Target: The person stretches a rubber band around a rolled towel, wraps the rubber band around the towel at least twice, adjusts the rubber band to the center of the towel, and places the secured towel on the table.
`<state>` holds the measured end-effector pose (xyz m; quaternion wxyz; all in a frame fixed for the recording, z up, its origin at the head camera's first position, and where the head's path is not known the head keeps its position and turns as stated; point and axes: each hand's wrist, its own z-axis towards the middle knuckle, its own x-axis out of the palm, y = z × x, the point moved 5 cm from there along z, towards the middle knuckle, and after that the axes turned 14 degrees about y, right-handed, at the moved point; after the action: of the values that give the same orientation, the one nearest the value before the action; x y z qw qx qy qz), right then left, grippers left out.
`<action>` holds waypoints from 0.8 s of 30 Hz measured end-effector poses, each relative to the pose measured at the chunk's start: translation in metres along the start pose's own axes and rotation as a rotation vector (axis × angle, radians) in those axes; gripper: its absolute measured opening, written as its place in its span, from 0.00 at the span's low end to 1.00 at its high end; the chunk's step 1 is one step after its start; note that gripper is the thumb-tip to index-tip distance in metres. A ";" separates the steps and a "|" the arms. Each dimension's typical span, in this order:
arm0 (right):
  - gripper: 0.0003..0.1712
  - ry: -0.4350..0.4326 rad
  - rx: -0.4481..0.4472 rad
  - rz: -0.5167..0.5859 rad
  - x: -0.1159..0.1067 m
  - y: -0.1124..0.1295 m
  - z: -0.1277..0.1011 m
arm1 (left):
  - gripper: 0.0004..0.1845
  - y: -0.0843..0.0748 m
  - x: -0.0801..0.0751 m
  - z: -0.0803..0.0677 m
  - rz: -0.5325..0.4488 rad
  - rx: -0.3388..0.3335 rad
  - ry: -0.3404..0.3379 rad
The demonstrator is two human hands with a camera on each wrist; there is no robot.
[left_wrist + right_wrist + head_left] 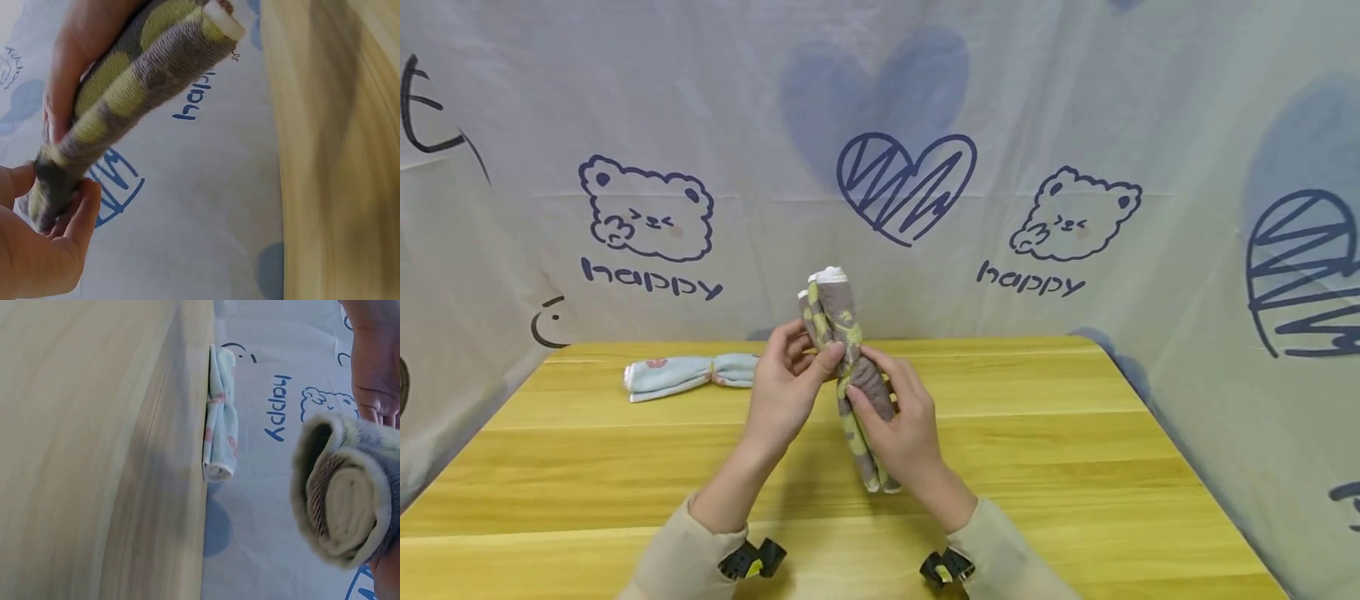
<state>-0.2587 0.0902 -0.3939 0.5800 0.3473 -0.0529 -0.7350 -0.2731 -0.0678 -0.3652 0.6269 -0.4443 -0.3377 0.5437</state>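
Head view shows both hands raised above the table (1075, 467), working on a grey-and-yellow sock pair (842, 333) held roughly upright between them. The left hand (786, 392) pinches the pair near its middle, thumb in front and fingers curled behind, which seems to steady the bundle and keep the two socks lined up. The right hand (898, 421) wraps its fingers round the lower part, where the grey cuff is being turned over the rest; the toes hang below it, just clear of the wood. Held in the air like this, the fabric can be rolled or folded from either side without dragging on the tabletop. In the left wrist view the socks (125, 100) run slantwise across the frame with fingers (78, 215) closed on the lower end. In the right wrist view the rolled end (344, 494) shows as a tight spiral, so the grip there is firm enough to hold the roll shut. A pale blue sock bundle (688, 373), cinched at its waist, lies flat at the far left of the table, well apart from the hands, probably set aside so the working space stays free. A printed curtain (647, 208) stands behind.
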 end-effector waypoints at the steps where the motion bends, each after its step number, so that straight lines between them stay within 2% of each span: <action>1: 0.29 -0.001 0.012 -0.028 0.000 -0.001 0.000 | 0.29 0.001 0.001 0.000 0.018 -0.011 -0.002; 4: 0.30 0.026 0.018 -0.109 0.003 -0.003 -0.002 | 0.33 0.005 0.002 0.000 0.053 -0.042 -0.002; 7: 0.31 0.046 -0.003 -0.158 0.007 -0.001 -0.004 | 0.32 0.007 0.000 0.001 0.061 -0.059 -0.011; 15: 0.15 0.061 -0.025 0.002 0.004 -0.005 -0.001 | 0.26 0.005 -0.001 0.004 0.056 -0.041 0.036; 18: 0.13 0.057 -0.030 -0.001 0.003 -0.005 0.000 | 0.26 0.005 -0.001 0.004 0.039 -0.034 0.041; 24: 0.14 0.087 -0.009 -0.030 0.005 -0.002 0.000 | 0.26 0.004 -0.003 0.004 0.028 -0.038 0.003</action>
<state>-0.2611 0.0859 -0.3969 0.5722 0.3772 -0.0191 -0.7280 -0.2792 -0.0698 -0.3670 0.6109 -0.4617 -0.3409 0.5454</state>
